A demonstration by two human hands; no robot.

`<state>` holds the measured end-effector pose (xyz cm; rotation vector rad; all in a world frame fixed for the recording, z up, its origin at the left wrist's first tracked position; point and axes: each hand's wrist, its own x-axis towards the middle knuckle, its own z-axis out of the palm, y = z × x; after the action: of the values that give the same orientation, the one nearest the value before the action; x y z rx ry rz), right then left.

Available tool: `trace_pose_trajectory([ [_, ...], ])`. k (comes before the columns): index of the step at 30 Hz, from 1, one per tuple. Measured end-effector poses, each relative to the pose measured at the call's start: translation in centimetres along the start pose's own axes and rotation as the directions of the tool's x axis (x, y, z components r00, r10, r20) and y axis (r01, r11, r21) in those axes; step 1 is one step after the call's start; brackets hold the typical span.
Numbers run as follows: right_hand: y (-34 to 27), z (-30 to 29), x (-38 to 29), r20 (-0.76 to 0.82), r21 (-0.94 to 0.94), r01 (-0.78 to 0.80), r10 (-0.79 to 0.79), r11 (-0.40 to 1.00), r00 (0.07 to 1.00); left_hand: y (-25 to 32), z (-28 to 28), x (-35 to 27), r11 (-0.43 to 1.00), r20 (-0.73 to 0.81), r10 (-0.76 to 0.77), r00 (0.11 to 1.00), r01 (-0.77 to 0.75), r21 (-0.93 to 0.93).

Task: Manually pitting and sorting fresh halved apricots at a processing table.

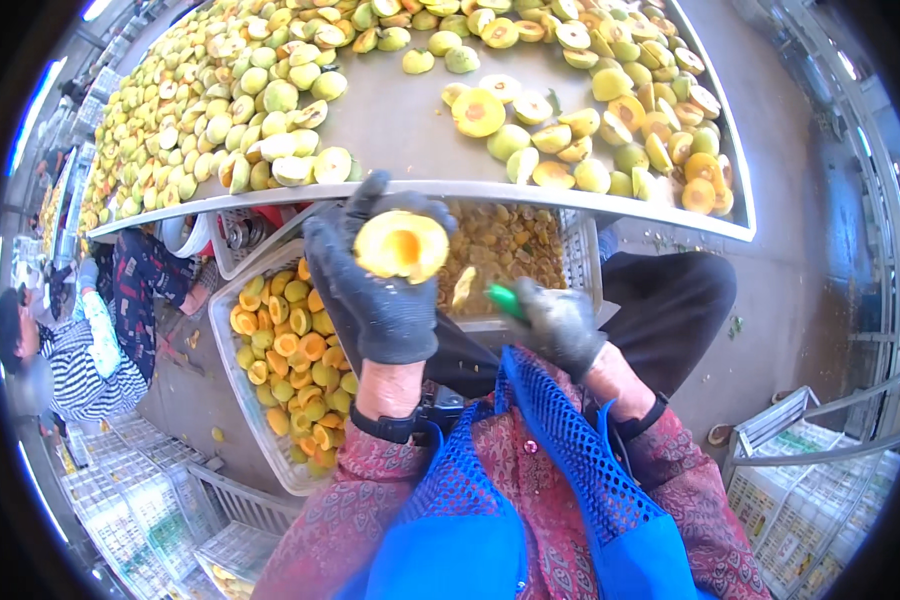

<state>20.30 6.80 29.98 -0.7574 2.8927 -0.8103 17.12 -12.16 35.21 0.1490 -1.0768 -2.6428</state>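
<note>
My left hand (390, 319), in a dark glove, holds a halved yellow stone fruit (375, 244) cut side up, just in front of the table's near edge. A round hollow shows in its middle, with no pit in it. My right hand (566, 326), in a worn grey-black glove, grips a green-handled tool (504, 299); the tool's working end cannot be made out. Between my hands a blurred pale fruit scrap (463, 287) appears in mid-air, above a crate of brownish pits and scraps (506, 236). To the left, a white plastic crate (229, 360) holds hollowed fruit halves (300, 360).
Piles of halved fruit (255, 97) with pits cover much of the metal-rimmed table (397, 120) ahead. At left, a co-worker (97, 360) sits near stacked plastic crates (127, 502). A metal-framed seat or rack (780, 424) stands at right, beside more crates (810, 487).
</note>
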Motion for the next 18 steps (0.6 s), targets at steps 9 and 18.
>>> trace_pose_trajectory([
  [9,8.0,0.6,-3.4,0.117,0.222,-0.363,0.345,0.905,0.931,9.5,-12.9,-3.3,0.198,0.077,0.543,0.836,-0.216,0.956],
  [18,10.5,1.6,-4.4,0.157,0.339,-0.428,0.398,0.838,0.904,8.9,-10.4,-1.3,0.035,0.205,0.508,0.836,-0.257,0.966],
])
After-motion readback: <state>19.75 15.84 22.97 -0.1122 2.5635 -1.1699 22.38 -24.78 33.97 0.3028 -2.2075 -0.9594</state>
